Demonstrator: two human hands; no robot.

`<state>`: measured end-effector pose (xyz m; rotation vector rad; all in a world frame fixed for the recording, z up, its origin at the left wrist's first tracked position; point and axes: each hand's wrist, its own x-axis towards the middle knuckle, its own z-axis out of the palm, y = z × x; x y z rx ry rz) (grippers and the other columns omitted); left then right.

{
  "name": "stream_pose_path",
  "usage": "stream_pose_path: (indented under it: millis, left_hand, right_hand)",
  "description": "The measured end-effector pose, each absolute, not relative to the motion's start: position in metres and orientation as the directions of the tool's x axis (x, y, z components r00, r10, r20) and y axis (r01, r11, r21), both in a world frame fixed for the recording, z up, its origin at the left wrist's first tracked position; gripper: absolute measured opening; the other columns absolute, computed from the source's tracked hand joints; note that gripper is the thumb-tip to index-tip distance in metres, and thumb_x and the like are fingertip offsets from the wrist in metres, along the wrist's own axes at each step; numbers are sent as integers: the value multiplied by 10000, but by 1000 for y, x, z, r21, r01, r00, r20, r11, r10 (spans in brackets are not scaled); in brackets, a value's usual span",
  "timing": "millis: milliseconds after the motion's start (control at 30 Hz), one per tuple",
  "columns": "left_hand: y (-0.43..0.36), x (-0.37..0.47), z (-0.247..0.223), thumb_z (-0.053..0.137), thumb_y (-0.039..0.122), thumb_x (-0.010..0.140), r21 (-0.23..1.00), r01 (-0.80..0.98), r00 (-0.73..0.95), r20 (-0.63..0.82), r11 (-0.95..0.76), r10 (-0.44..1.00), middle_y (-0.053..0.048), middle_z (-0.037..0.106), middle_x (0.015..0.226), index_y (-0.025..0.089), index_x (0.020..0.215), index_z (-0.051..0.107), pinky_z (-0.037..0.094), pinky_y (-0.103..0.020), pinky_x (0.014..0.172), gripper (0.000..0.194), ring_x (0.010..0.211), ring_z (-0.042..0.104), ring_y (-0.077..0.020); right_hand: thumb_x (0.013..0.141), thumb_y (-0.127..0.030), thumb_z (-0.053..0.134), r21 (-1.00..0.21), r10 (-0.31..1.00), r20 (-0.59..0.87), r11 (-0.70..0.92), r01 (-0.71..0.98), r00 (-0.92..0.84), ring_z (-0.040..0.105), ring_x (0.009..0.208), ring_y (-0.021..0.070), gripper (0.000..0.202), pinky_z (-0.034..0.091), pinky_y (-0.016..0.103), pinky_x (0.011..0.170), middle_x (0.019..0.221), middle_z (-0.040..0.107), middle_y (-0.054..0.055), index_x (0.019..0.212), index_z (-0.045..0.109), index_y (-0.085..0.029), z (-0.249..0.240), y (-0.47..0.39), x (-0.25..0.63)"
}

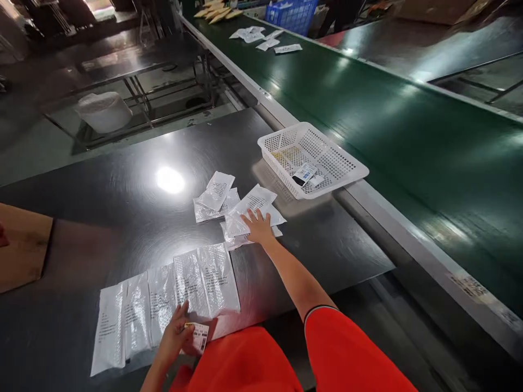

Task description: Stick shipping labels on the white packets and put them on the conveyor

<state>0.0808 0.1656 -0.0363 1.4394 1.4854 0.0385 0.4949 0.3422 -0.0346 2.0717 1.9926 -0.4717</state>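
Note:
My right hand (260, 227) lies with its fingers spread on a loose pile of white printed packets (252, 201) on the metal table. Two more packets (218, 190) overlap just left of that pile. Low in the view, my left hand (175, 329) is closed on a small white label (199, 336) with a barcode and some yellow on it. Beyond its fingers, several white packets (218, 280) lie side by side in a slightly overlapping row, their printed text facing up.
A white perforated basket (351, 170) with a few small packs inside stands at the table's far right edge, against the green conveyor belt (327, 90). More packets (288, 49) lie farther up the belt. A cardboard box (24, 245) is at left.

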Motion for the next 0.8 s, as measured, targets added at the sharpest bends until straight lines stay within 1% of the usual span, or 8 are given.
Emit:
stream_pose_path:
  millis: [200,333,433,533,600,667,733,800]
  left_hand:
    - [161,81,-41,534,430,784,608,743,193,-595,279,780,-94,371,1542,221,661,620,290,-440,1169,258,1476,159,-296]
    - [158,80,-48,533,414,799,616,741,186,-570,267,800,-105,372,1542,208,674,626,277,-460,1177,258,1475,167,-301]
    - [155,82,-51,551,379,799,623,741,191,-553,251,811,-118,341,1556,195,638,609,272,-480,1176,251,1474,158,-324]
    - [153,84,-54,565,334,793,615,758,206,-541,216,816,-129,312,1566,183,614,613,251,-511,1179,239,1472,138,-355]
    - [155,83,-55,585,342,782,610,773,236,-530,173,814,-126,315,1567,178,621,636,236,-512,1184,236,1471,134,-366]
    - [161,79,-53,599,391,768,621,774,291,-523,124,801,-97,337,1562,189,626,650,225,-502,1190,253,1472,148,-358]
    - [168,73,-51,594,472,753,652,753,354,-516,89,780,-65,371,1548,213,614,651,200,-500,1199,299,1470,188,-340]
    - [175,68,-50,585,563,728,693,715,394,-506,89,767,-77,412,1524,226,615,657,177,-504,1203,362,1454,250,-338]
  right_hand:
    - [743,-597,667,27,929,-364,-54,998,60,168,1378,490,964,240,661,1014,1600,137,133,1528,196,-293,-35,328,494]
    - [822,-626,546,88,886,-341,-302,949,313,316,1288,532,892,388,629,875,1537,225,266,1523,230,-174,-37,308,489]
    - [857,-635,469,128,741,-362,-561,818,565,450,1164,541,940,466,568,725,1411,312,409,1499,206,0,-34,289,486]
    - [853,-666,448,82,643,-432,-671,737,633,557,1046,472,994,505,507,661,1275,448,418,1464,220,85,-28,264,483]
    - [861,-668,439,-6,686,-428,-653,757,588,588,1025,407,947,514,475,734,1228,519,362,1449,293,61,-25,240,480]
    - [893,-633,411,-89,772,-349,-592,801,531,564,1101,375,828,478,467,869,1268,527,308,1449,356,-23,-26,214,477]
    - [913,-600,393,-126,825,-293,-534,836,483,442,1265,397,721,389,534,988,1430,422,247,1479,349,-156,-30,189,474]
    - [908,-624,368,-123,794,-357,-563,817,493,237,1397,424,704,285,643,1030,1575,218,152,1512,263,-279,-36,170,470]
